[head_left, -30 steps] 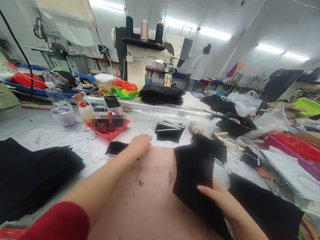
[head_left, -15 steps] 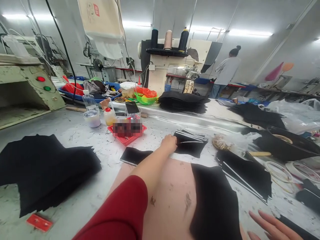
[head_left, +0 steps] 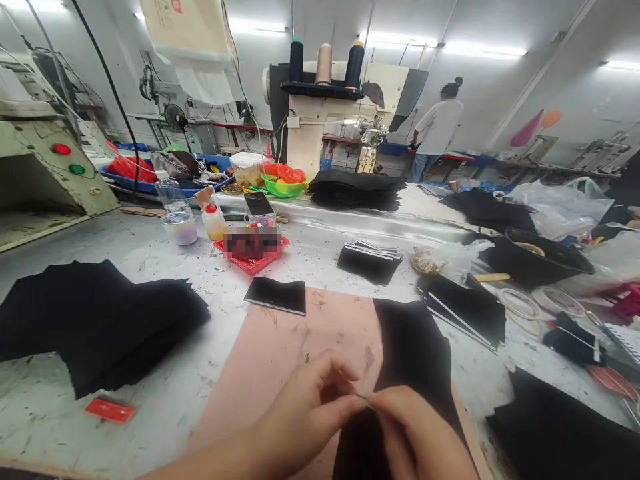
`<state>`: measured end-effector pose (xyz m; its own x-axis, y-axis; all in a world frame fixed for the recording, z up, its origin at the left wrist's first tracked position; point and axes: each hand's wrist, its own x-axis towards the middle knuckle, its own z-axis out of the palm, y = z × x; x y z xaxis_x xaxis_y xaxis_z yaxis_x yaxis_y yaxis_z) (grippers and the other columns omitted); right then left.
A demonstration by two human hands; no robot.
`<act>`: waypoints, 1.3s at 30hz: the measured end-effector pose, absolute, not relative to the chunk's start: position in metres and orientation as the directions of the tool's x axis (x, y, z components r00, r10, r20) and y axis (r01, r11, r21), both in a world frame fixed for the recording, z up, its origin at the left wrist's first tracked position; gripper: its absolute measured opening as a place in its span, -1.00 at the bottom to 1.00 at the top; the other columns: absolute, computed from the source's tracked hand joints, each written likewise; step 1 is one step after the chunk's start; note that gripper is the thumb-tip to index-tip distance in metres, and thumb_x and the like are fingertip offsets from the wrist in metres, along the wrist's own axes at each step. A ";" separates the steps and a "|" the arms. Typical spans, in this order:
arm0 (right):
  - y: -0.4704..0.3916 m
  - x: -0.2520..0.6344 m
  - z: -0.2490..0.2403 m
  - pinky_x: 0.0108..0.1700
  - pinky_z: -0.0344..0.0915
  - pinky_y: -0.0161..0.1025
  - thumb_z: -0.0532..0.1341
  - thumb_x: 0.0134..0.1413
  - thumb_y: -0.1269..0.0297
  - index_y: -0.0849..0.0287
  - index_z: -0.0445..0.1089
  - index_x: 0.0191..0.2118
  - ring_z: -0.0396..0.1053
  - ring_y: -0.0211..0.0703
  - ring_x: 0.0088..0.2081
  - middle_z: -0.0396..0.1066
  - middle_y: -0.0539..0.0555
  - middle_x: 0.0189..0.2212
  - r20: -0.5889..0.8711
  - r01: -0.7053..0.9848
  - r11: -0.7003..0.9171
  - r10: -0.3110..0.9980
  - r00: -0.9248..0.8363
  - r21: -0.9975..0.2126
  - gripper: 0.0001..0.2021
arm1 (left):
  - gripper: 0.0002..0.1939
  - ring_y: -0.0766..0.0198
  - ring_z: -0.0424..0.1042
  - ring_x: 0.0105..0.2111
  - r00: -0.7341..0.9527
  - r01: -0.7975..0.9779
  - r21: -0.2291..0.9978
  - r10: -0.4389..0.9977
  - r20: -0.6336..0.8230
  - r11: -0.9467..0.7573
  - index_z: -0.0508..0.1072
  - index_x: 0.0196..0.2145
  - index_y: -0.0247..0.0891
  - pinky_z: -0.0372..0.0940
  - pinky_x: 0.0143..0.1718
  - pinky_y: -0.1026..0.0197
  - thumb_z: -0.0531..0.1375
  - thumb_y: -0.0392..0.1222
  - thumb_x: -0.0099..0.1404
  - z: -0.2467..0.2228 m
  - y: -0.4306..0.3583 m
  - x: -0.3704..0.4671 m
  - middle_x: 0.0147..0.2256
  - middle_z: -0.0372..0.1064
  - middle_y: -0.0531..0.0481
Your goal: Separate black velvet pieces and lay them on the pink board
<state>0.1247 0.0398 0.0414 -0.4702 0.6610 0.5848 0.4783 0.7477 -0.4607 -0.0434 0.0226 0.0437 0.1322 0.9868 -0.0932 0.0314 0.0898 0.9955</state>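
My left hand [head_left: 305, 407] and my right hand [head_left: 420, 427] meet low over the pink sheet [head_left: 280, 360], thumbs and fingertips pinched together. Between them is the top edge of a black fabric piece [head_left: 363, 447], which hangs down below the fingers. Behind my right hand, a larger black fabric piece [head_left: 413, 333] lies flat across the sheet's right side. A small black strip [head_left: 277, 295] with a pale edge rests at the sheet's upper left. Farther back sits a small stack of white-edged black pieces [head_left: 370, 260].
Black fabric stacks lie at left [head_left: 100, 320] and lower right [head_left: 565, 420]. A red tray [head_left: 253, 263], glue bottle [head_left: 214, 223] and jar [head_left: 180, 228] stand behind. Tape rolls [head_left: 520, 310] are at right. A sewing machine [head_left: 305, 133] and a standing person [head_left: 440, 127] are beyond.
My left hand has drawn back from the small stack toward me. My right hand has come in from the lower right, and both now pinch a black piece together. The view has shifted slightly.
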 end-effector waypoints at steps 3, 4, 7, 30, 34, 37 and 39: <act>0.023 0.112 0.033 -0.46 0.36 -0.36 0.04 0.08 0.48 0.07 0.29 -0.22 0.42 -0.22 -0.49 0.43 -0.01 -0.48 0.572 0.424 0.725 0.689 -0.446 -0.542 -0.80 | -0.70 0.40 0.24 -0.55 0.152 -0.178 0.888 0.903 -0.401 0.424 0.31 -0.52 -0.28 0.19 -0.46 0.32 0.33 -0.08 -0.11 0.027 0.008 -0.047 -0.59 0.25 0.14; 0.019 0.110 0.032 -0.46 0.35 -0.36 0.06 0.07 0.49 0.09 0.30 -0.26 0.40 -0.24 -0.50 0.42 -0.01 -0.50 0.565 0.418 0.719 0.695 -0.445 -0.555 -0.82 | -0.67 0.42 0.22 -0.57 0.158 -0.205 0.862 0.885 -0.438 0.463 0.31 -0.55 -0.29 0.18 -0.47 0.32 0.34 -0.05 -0.13 0.024 0.004 -0.047 -0.61 0.24 0.15; 0.014 0.109 0.029 -0.48 0.30 -0.37 0.09 0.05 0.49 0.13 0.34 -0.35 0.37 -0.26 -0.51 0.40 -0.02 -0.54 0.531 0.423 0.686 0.727 -0.436 -0.592 -0.86 | -0.66 0.43 0.20 -0.58 0.142 -0.221 0.845 0.873 -0.466 0.487 0.34 -0.54 -0.30 0.15 -0.50 0.33 0.34 -0.01 -0.14 0.021 -0.003 -0.045 -0.61 0.25 0.15; 0.019 0.120 0.005 -0.37 0.23 -0.27 0.12 -0.03 0.39 0.12 0.28 -0.54 0.32 -0.19 -0.41 0.37 0.01 -0.48 0.228 0.235 0.271 0.954 -0.197 -0.933 -0.87 | -0.77 0.42 0.13 -0.72 0.118 0.073 0.889 0.881 -0.458 0.452 0.26 -0.51 -0.25 0.02 -0.69 0.35 0.09 -0.01 0.04 0.008 -0.003 -0.028 -0.67 0.13 0.19; 0.017 0.149 0.003 -0.19 0.31 -0.10 0.11 0.05 0.14 0.08 0.19 -0.50 0.36 -0.17 -0.43 0.35 -0.05 -0.55 -0.029 -0.330 -0.048 0.998 -0.062 -0.943 -0.81 | -0.81 0.44 0.11 -0.70 0.083 0.131 0.869 0.868 -0.489 0.477 0.20 -0.52 -0.24 -0.01 -0.66 0.38 0.06 -0.06 0.06 0.003 0.003 -0.030 -0.68 0.11 0.21; 0.007 0.189 0.002 -0.40 0.33 -0.23 0.16 0.03 0.06 0.09 0.18 -0.55 0.16 -0.28 -0.63 0.11 -0.13 -0.71 -0.051 -0.302 -0.047 0.999 0.006 -0.952 -0.72 | -0.89 0.44 0.10 -0.70 0.042 0.239 0.859 0.879 -0.476 0.453 0.20 -0.53 -0.24 -0.04 -0.66 0.38 0.04 -0.17 0.08 0.001 0.004 -0.034 -0.69 0.11 0.21; -0.001 0.218 0.002 -0.60 0.19 -0.36 0.16 0.03 0.03 0.10 0.23 -0.56 0.11 -0.29 -0.65 0.12 -0.10 -0.70 -0.068 -0.059 -0.067 0.997 0.020 -0.996 -0.70 | -0.92 0.42 0.13 -0.69 0.026 0.331 0.846 0.892 -0.451 0.418 0.21 -0.54 -0.24 -0.03 -0.66 0.38 0.02 -0.23 0.08 0.002 0.004 -0.037 -0.70 0.12 0.20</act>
